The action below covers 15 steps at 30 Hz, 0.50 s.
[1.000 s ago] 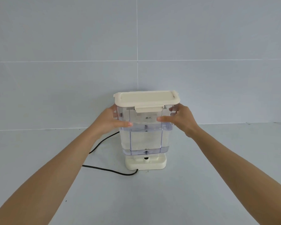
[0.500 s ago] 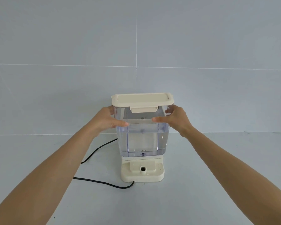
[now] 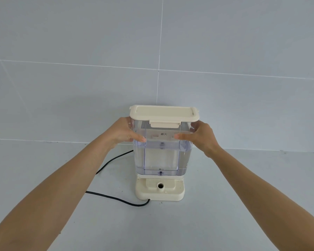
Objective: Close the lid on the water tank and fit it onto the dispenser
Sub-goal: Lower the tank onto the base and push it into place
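A clear plastic water tank holds water up to roughly three quarters of its height. Its cream lid lies flat and closed on top. The tank stands upright on the rear part of the cream dispenser base, whose front ledge with a round hole shows below it. My left hand grips the tank's upper left side, thumb on the front. On the upper right side my right hand grips it the same way.
A black power cord runs from the base's front left corner, loops left and curves back behind my left forearm. The unit stands on a pale grey surface close to a grey tiled wall.
Both hands have brought the tank down and back until its bottom meets the base. The base's front ledge and hole are now uncovered. The camera has tilted slightly.
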Each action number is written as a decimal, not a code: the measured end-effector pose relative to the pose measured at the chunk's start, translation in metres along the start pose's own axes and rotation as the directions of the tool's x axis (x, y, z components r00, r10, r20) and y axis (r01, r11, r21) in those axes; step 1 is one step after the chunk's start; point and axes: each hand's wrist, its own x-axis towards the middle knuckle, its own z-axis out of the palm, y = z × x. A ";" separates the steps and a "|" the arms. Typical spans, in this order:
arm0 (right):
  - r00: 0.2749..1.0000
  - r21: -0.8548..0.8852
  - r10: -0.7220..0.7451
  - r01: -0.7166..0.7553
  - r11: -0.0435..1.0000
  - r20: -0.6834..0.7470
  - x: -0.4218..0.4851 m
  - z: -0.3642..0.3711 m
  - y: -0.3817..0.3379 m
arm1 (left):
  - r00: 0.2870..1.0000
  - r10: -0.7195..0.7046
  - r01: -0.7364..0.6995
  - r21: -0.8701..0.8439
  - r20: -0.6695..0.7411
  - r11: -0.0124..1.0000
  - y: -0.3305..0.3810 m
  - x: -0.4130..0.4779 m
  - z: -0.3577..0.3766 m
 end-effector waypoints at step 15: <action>1.000 -0.029 0.022 -0.022 0.999 0.002 -0.007 0.010 0.027 | 0.998 -0.070 0.070 -0.001 0.007 0.998 -0.024 0.002 0.017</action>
